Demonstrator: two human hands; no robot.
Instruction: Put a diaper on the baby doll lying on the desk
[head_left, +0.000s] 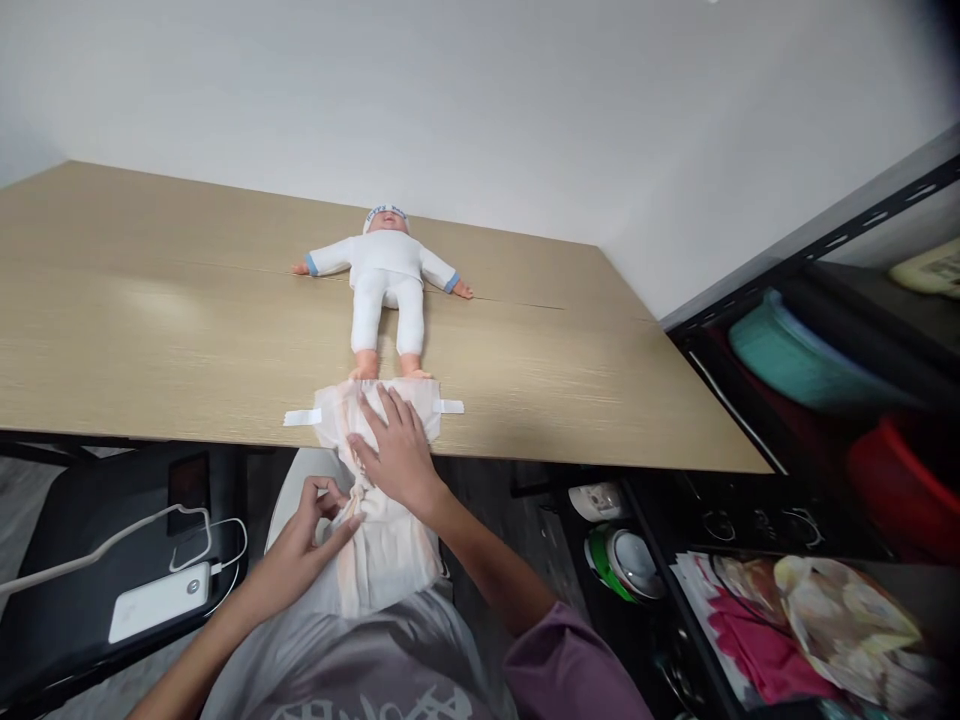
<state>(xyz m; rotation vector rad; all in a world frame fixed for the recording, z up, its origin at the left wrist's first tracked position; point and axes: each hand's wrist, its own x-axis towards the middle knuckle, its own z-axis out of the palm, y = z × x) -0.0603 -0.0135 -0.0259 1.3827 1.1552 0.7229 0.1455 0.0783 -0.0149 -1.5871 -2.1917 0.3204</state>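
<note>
A baby doll (388, 288) in a white suit lies on its back on the wooden table (150, 340), feet toward me. An open white diaper (375, 540) hangs over the table's near edge just below the doll's feet, its tape tabs spread left and right. My right hand (396, 452) lies flat on the diaper at the table edge, fingers stretched out. My left hand (311, 528) pinches the diaper's hanging part below the edge.
A white power bank (159, 602) with a cable lies on a black surface at lower left. At right stands a black shelf (795, 290) with teal and red items; a tray of fabric and bags sits below it.
</note>
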